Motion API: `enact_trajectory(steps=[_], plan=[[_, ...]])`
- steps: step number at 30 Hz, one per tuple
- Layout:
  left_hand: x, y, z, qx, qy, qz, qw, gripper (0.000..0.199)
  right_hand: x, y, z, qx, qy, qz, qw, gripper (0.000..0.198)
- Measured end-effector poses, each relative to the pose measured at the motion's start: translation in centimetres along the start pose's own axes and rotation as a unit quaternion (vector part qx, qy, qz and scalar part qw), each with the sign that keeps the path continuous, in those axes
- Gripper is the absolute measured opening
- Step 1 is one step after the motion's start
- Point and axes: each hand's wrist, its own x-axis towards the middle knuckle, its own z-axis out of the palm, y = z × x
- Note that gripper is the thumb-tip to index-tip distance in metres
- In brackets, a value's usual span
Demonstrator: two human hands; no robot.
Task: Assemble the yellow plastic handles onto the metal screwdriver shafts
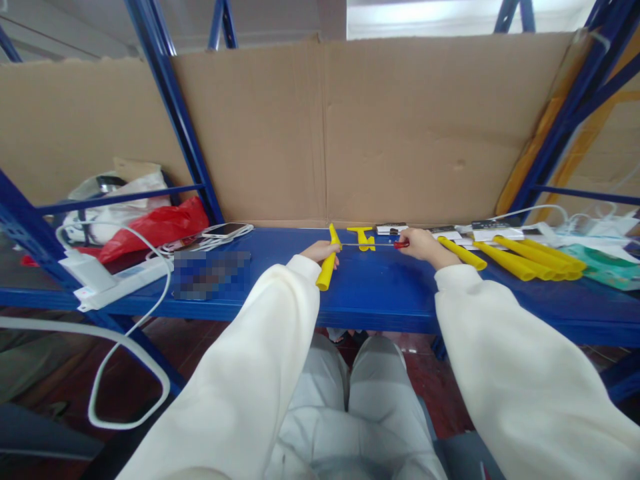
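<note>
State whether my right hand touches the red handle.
Touching: the head view shows the right hand gripping the red handle, with no gap between them.

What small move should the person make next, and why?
Probably a slight turn of the red-handled screwdriver with the right hand, while the left hand braces the yellow piece it holds. The shaft runs sideways from the right hand, and its tip appears to meet that piece, though the contact is too small to confirm.
</note>
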Motion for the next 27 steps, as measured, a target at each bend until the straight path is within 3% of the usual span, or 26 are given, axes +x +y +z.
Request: enact_trajectory(steps=[13, 22, 27], plan=[[-0.1, 0.1, 0.1, 0.016, 0.006, 0.004, 1.0, 0.017, -1.2, -2.2, -1.5, -0.068, -0.056, 0.033, 0.996, 0.024], [-0.1, 0.1, 0.1, 0.014, -0.003, 0.01, 1.0, 0.02, -0.7, -1.3, -0.7, -0.071, -0.043, 0.029, 0.996, 0.028], [-0.2, 0.2, 0.2, 0.01, -0.004, 0.004, 1.0, 0.007, -0.6, -0.9, -0.3, -0.067, -0.002, 0.027, 0.997, 0.024]])
